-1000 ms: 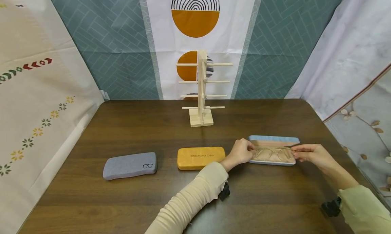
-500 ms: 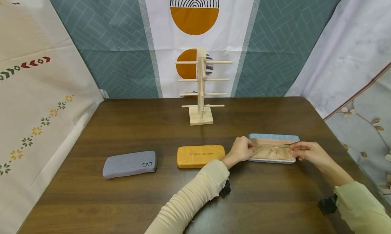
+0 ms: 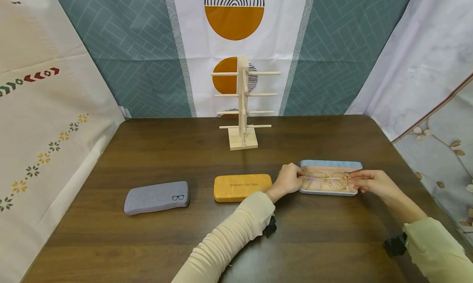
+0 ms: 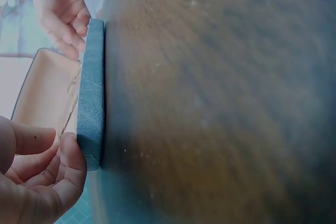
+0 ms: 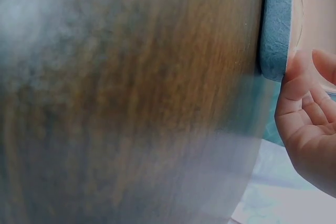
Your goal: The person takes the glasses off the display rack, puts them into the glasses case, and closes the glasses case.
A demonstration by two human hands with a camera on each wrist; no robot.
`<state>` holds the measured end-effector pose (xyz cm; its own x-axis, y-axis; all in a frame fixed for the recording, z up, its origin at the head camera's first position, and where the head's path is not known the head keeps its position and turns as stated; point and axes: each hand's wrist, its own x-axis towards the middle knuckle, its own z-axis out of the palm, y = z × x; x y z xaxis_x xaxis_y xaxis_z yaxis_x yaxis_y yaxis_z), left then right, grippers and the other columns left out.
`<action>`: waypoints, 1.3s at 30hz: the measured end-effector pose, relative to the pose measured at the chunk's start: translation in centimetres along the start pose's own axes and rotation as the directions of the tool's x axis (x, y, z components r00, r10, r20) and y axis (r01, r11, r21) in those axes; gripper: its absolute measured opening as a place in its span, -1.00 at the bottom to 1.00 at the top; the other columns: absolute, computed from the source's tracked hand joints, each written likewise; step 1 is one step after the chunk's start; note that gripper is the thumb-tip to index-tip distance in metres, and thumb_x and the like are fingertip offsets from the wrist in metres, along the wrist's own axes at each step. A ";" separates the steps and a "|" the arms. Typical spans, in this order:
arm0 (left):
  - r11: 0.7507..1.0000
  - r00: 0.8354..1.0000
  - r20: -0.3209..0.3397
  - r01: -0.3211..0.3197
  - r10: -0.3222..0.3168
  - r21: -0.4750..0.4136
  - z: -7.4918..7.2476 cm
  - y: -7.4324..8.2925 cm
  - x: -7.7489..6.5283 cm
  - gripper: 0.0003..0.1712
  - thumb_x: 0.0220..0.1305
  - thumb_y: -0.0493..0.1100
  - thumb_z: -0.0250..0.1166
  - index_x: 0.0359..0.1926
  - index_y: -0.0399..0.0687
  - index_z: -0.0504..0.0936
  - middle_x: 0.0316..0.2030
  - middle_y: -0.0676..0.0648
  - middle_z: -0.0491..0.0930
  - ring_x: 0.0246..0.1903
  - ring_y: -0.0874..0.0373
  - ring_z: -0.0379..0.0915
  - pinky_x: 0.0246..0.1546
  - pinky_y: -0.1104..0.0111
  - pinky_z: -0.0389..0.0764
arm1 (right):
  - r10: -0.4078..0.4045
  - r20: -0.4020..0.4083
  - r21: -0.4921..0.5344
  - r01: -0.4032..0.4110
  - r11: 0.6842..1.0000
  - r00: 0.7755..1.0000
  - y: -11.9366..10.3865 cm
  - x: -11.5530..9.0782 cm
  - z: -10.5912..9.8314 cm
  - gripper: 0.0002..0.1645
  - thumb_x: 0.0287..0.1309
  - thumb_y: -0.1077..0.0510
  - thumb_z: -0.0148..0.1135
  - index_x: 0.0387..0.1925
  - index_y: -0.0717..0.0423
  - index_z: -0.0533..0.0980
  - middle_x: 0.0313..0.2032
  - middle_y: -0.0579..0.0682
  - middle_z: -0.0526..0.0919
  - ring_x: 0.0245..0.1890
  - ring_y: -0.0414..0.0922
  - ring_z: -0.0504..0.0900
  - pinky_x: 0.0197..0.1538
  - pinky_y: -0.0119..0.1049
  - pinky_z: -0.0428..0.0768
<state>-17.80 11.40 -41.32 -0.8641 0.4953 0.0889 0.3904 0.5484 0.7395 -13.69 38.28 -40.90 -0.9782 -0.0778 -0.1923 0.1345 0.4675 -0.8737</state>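
A pair of thin gold-framed glasses (image 3: 325,179) is held over an open blue case (image 3: 329,192) with a peach lining, at the right of the table. My left hand (image 3: 289,178) pinches the left end of the glasses between thumb and fingers. In the left wrist view, the wire frame (image 4: 69,116) runs into those fingertips (image 4: 67,139). At the opposite end my right hand (image 3: 373,181) pinches the glasses near the case's right edge. The right wrist view shows its thumb against the blue case's rim (image 5: 276,30); the exact grip there is partly hidden.
Left of the blue case lies a closed yellow glasses case (image 3: 242,187). Farther left is a closed grey-blue case (image 3: 157,197) with a glasses drawing. A wooden rack (image 3: 242,104) with several pegs stands at the back of the brown table (image 3: 166,151).
The glasses have turned between the hands, so their lenses now lie higher in the head view. Both hands stay at the blue case's ends. The head view has tilted slightly down.
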 end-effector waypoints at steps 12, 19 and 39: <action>1.000 1.000 -0.013 -0.028 0.027 -0.012 -0.3 -0.6 0.0 -0.83 0.11 -0.32 0.23 -0.28 -0.20 0.71 -0.42 -0.01 0.65 -0.52 0.35 0.45 -0.56 0.66 0.37 | 0.000 0.002 0.004 0.000 1.000 1.000 -0.2 -0.4 -0.5 -0.52 0.11 0.25 0.21 -0.09 0.64 0.38 -0.48 -0.11 0.66 -0.50 -0.25 0.57 -0.48 -0.37 0.52; 0.998 0.999 -0.052 -0.001 -0.003 -0.065 -0.9 -0.6 -0.4 -0.91 0.10 -0.27 0.28 -0.36 -0.18 0.69 -0.52 0.02 0.61 -0.57 0.35 0.42 -0.58 0.62 0.38 | 0.016 -0.038 -0.039 -0.017 0.999 0.999 -0.4 -0.7 -1.0 -0.43 0.16 0.15 0.18 -0.02 0.61 0.33 -0.44 -0.25 0.62 -0.45 -0.28 0.59 -0.41 -0.34 0.56; 0.983 0.989 -0.148 0.002 -0.029 -0.182 -0.9 0.0 0.8 -0.60 0.22 -0.07 0.19 0.03 -0.18 0.56 -0.18 -0.13 0.63 -0.35 0.22 0.55 -0.42 0.55 0.48 | 0.015 -0.046 0.041 -0.013 0.999 0.999 1.8 1.7 -2.0 -0.11 0.24 -0.16 -0.01 0.28 0.47 0.03 0.12 0.24 0.33 -0.24 -0.46 0.52 -0.18 -0.40 0.57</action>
<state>-18.75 11.20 -40.61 -0.9126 0.3743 0.1647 0.3246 0.4179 0.8486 -15.41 40.74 -41.88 -0.9823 -0.0306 -0.1849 0.1538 0.4324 -0.8885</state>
